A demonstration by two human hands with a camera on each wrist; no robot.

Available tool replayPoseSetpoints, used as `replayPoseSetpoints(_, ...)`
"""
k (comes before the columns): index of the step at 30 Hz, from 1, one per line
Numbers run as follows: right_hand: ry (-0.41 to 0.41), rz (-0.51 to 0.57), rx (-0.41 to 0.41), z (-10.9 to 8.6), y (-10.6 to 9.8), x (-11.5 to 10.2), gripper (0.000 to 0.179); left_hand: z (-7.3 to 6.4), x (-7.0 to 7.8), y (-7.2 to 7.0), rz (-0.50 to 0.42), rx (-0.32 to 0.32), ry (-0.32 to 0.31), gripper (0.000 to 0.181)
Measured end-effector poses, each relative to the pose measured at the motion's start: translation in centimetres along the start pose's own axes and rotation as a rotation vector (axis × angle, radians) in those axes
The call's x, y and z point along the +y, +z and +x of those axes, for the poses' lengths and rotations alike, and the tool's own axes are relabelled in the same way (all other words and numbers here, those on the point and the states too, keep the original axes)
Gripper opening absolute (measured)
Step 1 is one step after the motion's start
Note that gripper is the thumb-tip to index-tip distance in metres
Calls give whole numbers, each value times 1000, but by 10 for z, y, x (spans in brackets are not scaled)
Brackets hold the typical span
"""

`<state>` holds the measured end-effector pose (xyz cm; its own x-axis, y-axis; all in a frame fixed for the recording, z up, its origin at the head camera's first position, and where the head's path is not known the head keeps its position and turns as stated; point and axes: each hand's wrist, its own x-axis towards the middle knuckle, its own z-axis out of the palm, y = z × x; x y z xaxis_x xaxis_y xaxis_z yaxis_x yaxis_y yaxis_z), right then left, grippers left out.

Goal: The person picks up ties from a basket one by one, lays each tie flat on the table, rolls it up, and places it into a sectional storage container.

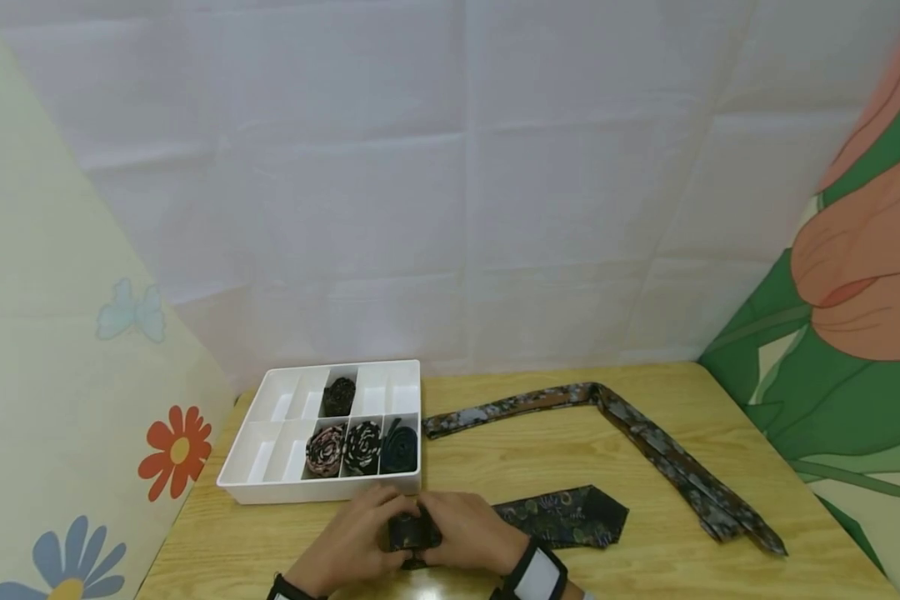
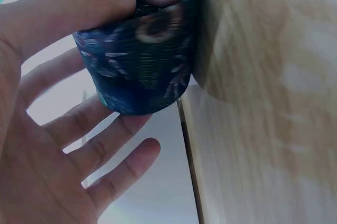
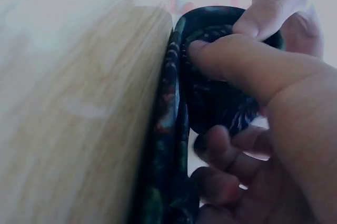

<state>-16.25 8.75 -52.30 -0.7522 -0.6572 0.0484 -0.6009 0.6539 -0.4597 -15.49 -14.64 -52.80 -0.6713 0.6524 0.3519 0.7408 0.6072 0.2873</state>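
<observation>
A dark floral necktie (image 1: 570,515) is partly rolled up between my hands near the table's front edge. Its pointed wide end lies flat on the table to the right. My left hand (image 1: 363,532) pinches the roll from the left; in the left wrist view the thumb rests at the top edge of the roll (image 2: 142,66) and the lower fingers spread beneath it. From the other side my right hand (image 1: 468,531) grips the same roll, its thumb pressing into the coil (image 3: 216,98) in the right wrist view.
Behind my hands stands a white divided tray (image 1: 322,493). Its front row holds a pinkish rolled tie (image 1: 325,450), a black-and-white one (image 1: 362,447) and a dark green one (image 1: 399,447). One dark roll (image 1: 339,397) sits behind. A long patterned tie (image 1: 645,437) lies bent at right.
</observation>
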Motion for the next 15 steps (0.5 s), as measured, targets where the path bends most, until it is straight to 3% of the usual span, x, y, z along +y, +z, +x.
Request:
replayPoseSetpoints(8,25,61,-39,0,1,3,43,1,1,1,14,18,8,38)
replayPoseSetpoints(15,47,54,-39,0,0,4,47,1,2,2,10,-23,-3,40)
